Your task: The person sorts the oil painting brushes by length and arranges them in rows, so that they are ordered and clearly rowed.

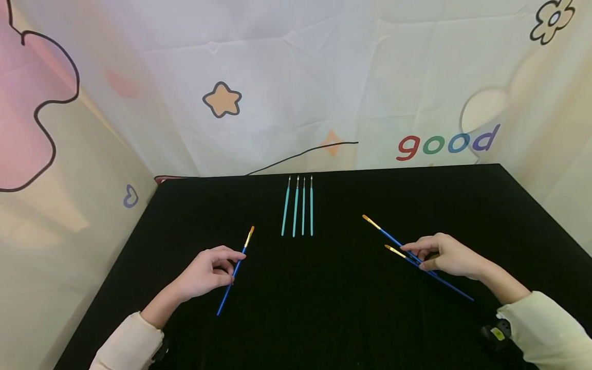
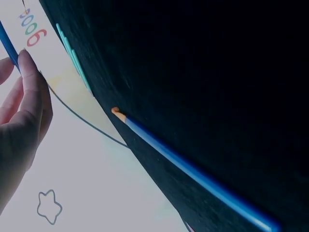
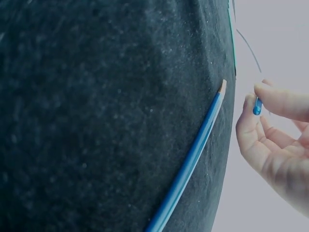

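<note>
My left hand (image 1: pixel 208 270) pinches a blue-handled paintbrush (image 2: pixel 8 46) between thumb and fingers, over the left side of the table. Below it in the left wrist view, another blue paintbrush (image 2: pixel 193 179) lies on the cloth; from the head the two nearly line up. On the right side, my right hand (image 1: pixel 450 257) pinches a blue paintbrush (image 1: pixel 390 237) by its handle, the tan bristles pointing to the far left. Just under that brush, a similar paintbrush (image 1: pixel 448 284) lies slanted on the table. The right wrist view shows the held brush's handle end between thumb and finger.
Several teal paintbrushes (image 1: pixel 303 210) lie side by side at the back middle, bristles toward the wall. Black cloth covers the table (image 1: pixel 324 308). A printed curtain (image 1: pixel 296 92) hangs behind it and along both sides.
</note>
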`<state>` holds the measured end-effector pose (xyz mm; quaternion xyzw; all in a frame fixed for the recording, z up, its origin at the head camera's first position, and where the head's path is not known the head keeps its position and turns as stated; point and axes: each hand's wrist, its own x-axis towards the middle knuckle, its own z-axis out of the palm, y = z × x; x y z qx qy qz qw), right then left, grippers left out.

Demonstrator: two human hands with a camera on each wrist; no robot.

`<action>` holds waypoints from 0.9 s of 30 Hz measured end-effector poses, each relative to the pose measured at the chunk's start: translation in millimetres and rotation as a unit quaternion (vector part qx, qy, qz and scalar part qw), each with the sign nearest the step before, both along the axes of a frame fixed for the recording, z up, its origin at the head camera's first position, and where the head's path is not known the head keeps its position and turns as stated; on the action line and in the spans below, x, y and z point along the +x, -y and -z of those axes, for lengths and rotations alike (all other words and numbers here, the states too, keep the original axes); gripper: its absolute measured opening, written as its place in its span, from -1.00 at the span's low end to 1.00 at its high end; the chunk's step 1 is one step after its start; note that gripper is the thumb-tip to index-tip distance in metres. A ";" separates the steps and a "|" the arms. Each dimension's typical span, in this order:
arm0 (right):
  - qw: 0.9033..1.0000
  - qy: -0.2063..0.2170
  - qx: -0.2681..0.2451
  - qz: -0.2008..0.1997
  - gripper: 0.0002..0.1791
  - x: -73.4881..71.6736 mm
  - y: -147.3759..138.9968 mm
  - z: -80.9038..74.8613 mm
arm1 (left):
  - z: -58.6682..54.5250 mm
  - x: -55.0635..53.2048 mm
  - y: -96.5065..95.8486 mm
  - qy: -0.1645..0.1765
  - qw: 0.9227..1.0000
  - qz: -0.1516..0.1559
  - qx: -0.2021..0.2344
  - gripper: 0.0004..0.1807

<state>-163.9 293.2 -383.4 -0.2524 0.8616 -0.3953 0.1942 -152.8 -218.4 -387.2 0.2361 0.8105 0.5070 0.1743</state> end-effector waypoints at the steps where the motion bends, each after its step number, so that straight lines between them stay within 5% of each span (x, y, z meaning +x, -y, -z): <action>1: 1.000 -0.001 -0.001 0.000 -0.52 0.2 0.3 -0.1 | 0.0 0.4 -1.3 0.001 1.000 0.001 0.000 -0.53; 27: 1.000 0.004 -0.020 0.000 -0.48 2.0 10.9 -1.4 | 10.0 4.8 -28.9 0.040 0.999 0.025 0.002 -0.51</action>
